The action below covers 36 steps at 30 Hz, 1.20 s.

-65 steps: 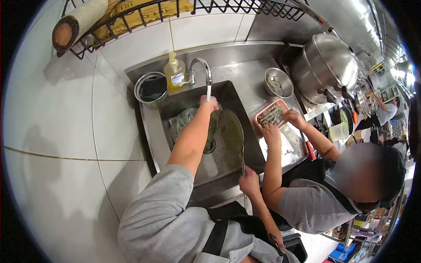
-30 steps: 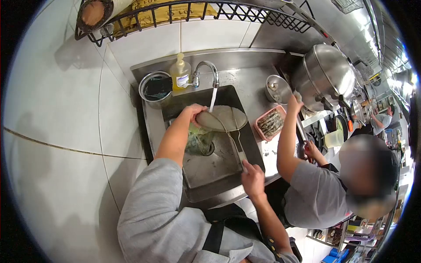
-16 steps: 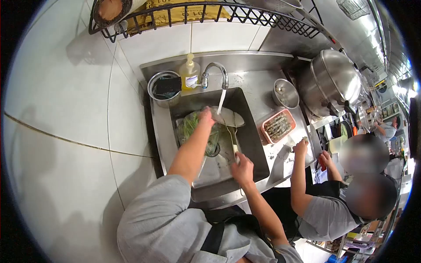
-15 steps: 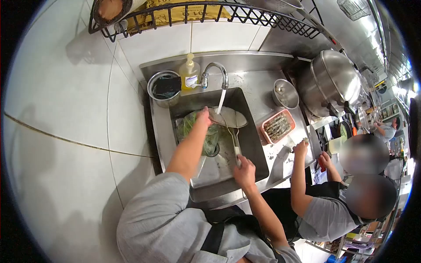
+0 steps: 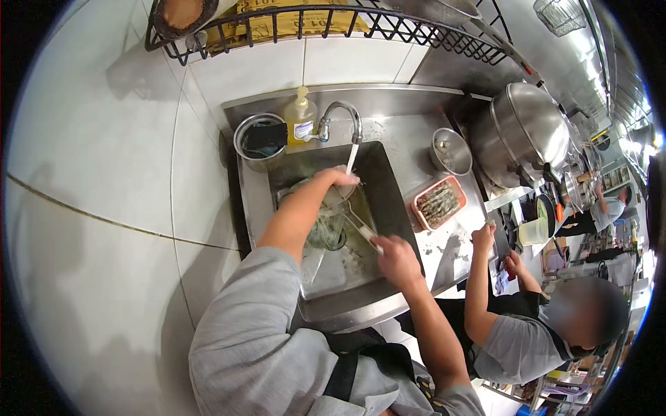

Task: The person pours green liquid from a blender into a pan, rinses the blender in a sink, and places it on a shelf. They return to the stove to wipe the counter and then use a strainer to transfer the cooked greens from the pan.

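Note:
My right hand is closed round the pale handle of a round mesh strainer, which reaches over the steel sink. The strainer's head lies tilted beneath my left hand, mostly covered by it. Water from the curved faucet runs down onto my left hand, whose fingers are blurred by motion. Below the strainer, in the sink, is a clear plastic bag with something green inside.
A pink tray of shrimp and a steel bowl stand on the right counter, beside a big lidded pot. Soap bottle and steel container stand behind the sink. A co-worker works close on the right.
My left hand has moved right, from the strainer's rim to under the running water. The strainer's head has tilted and dropped lower. A second person near the co-worker has moved away.

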Each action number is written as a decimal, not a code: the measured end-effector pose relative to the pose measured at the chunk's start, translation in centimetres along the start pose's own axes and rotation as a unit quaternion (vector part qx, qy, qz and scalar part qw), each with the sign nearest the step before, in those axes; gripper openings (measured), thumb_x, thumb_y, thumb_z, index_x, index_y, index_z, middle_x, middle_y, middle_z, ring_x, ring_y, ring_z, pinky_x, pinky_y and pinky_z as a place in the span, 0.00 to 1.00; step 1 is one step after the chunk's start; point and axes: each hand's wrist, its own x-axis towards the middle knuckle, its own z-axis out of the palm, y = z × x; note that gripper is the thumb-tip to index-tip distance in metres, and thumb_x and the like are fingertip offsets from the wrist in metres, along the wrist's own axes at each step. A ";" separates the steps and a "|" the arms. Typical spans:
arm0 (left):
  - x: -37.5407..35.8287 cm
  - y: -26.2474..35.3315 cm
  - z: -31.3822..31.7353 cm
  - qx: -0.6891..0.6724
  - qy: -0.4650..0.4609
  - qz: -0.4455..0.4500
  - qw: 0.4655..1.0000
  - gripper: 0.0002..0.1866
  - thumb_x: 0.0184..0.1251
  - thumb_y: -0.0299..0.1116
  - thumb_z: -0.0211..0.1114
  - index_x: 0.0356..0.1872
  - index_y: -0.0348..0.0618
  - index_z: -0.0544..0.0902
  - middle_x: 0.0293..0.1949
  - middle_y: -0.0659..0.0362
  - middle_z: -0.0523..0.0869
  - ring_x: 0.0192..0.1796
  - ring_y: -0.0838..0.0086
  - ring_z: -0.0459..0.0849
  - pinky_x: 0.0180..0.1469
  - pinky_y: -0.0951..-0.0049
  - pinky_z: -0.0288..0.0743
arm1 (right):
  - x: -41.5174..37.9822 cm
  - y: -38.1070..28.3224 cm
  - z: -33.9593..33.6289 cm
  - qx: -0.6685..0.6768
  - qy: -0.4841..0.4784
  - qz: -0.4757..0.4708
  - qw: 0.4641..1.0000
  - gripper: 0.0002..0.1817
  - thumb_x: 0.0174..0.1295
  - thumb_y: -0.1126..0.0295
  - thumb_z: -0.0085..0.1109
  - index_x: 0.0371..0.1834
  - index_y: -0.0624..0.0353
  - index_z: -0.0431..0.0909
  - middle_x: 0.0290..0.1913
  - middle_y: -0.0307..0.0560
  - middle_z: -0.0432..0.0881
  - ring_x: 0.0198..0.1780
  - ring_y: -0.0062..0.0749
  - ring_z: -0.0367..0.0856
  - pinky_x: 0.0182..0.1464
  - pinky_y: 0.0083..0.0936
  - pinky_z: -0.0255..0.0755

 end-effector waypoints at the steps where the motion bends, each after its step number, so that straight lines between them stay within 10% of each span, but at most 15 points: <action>1: -0.2 1.3 0.3 0.059 -0.016 0.006 0.998 0.30 0.56 0.60 0.55 0.52 0.50 0.79 0.58 0.50 0.75 0.60 0.53 0.72 0.59 0.60 0.67 | 1.8 0.3 0.7 -0.017 -0.002 0.012 1.000 0.18 0.44 0.80 0.53 0.40 0.54 0.81 0.32 0.55 0.78 0.37 0.51 0.78 0.41 0.40 0.72; 3: -0.7 3.4 0.7 0.178 -0.048 0.020 0.983 0.26 0.60 0.60 0.50 0.55 0.62 0.77 0.61 0.55 0.72 0.62 0.53 0.70 0.59 0.61 0.66 | 5.0 1.2 1.7 -0.014 -0.012 0.033 0.999 0.17 0.43 0.78 0.54 0.39 0.52 0.81 0.35 0.56 0.79 0.40 0.53 0.78 0.45 0.39 0.72; 10: -4.5 2.8 3.7 0.025 0.300 0.276 0.913 0.21 0.69 0.50 0.43 0.60 0.66 0.71 0.63 0.51 0.68 0.66 0.60 0.65 0.65 0.55 0.57 | 5.5 2.2 1.9 -0.052 0.007 0.061 0.997 0.11 0.52 0.74 0.49 0.37 0.50 0.79 0.35 0.57 0.77 0.39 0.54 0.79 0.40 0.43 0.74; 25: 2.0 -6.2 3.8 -0.174 0.150 -0.107 0.967 0.33 0.64 0.59 0.39 0.56 0.44 0.74 0.59 0.47 0.73 0.62 0.55 0.70 0.63 0.62 0.61 | -7.8 1.9 -1.7 0.042 0.044 0.051 0.997 0.22 0.42 0.79 0.55 0.45 0.50 0.78 0.27 0.51 0.73 0.28 0.52 0.77 0.31 0.43 0.72; 28: -3.8 0.9 0.9 -0.056 0.058 -0.013 0.997 0.32 0.65 0.59 0.39 0.56 0.43 0.74 0.57 0.49 0.75 0.60 0.57 0.72 0.62 0.62 0.63 | -5.5 0.9 -2.1 0.000 0.034 0.024 0.999 0.20 0.42 0.80 0.54 0.42 0.51 0.79 0.27 0.52 0.74 0.29 0.52 0.77 0.32 0.44 0.71; 32: 4.3 -2.3 5.7 -0.133 0.190 0.202 0.952 0.23 0.64 0.51 0.48 0.50 0.46 0.77 0.54 0.46 0.76 0.54 0.55 0.76 0.55 0.61 0.70 | 0.9 2.7 1.3 -0.041 0.016 0.013 0.999 0.14 0.45 0.78 0.52 0.36 0.55 0.79 0.31 0.57 0.76 0.34 0.56 0.78 0.37 0.45 0.72; 36: -0.9 0.4 5.8 0.090 0.228 0.111 0.963 0.16 0.63 0.42 0.51 0.45 0.47 0.80 0.55 0.47 0.75 0.52 0.51 0.76 0.54 0.58 0.70 | 6.1 3.2 3.3 -0.045 0.008 0.029 0.999 0.10 0.47 0.77 0.52 0.33 0.57 0.80 0.34 0.59 0.79 0.40 0.55 0.79 0.41 0.44 0.73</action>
